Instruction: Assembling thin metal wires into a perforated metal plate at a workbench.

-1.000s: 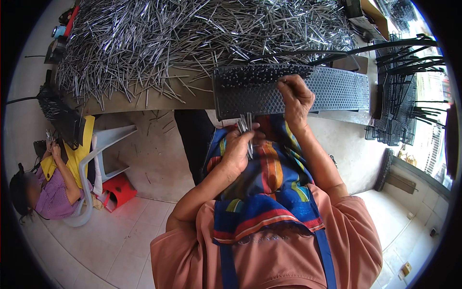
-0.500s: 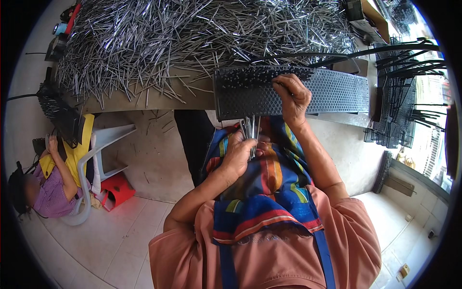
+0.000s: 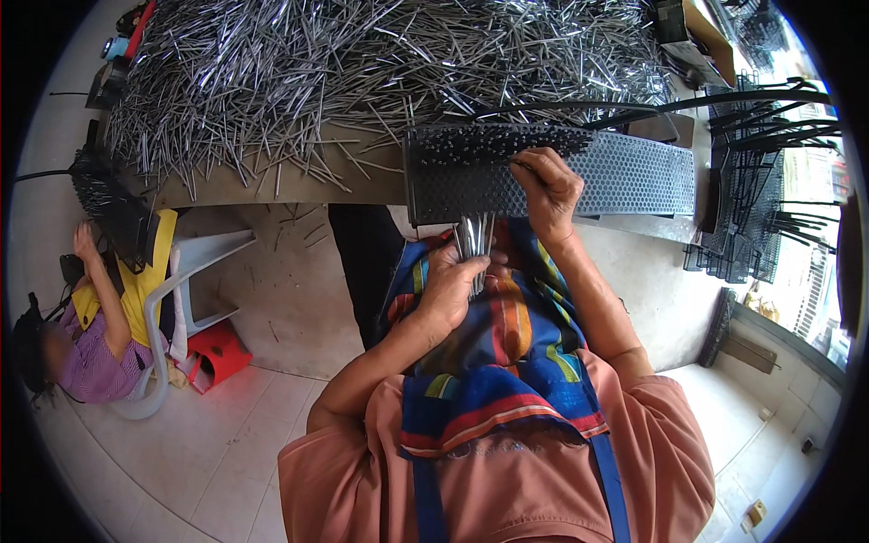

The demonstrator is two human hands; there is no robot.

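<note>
Broadly, the desk [image 3: 376, 190] fills the far side of your space, most of it buried under a pile of thin metal strips [image 3: 362, 63]. Across its front edge, ahead of you, lies the dark perforated panel [image 3: 629, 176], its near edge seeming to jut toward your lap. Behind it runs a long black rod [image 3: 670, 101].

Your right hand [image 3: 552, 195] is over the panel, its grip drawn in, thumb and fingertips pressed together near the holes; the view is too small and poor to tell whether a strip is pinched there. Your left hand [image 3: 450, 285] is closed around a bundle of strips [image 3: 473, 237], held above your striped apron [image 3: 516, 317], with the tips pointing up at the panel's near edge.

Smallest of all, the bright-tipped pegs [image 3: 502, 143] crowd the far rows toward the panel's left end, just beside your right fingertips. A knuckle brushing them could knock some askew. If your left grip slackens, strips could slide into your lap; if the bundle's tips catch that near edge, they could splay. Leaning hard on the jutting side might shift the panel.
</note>
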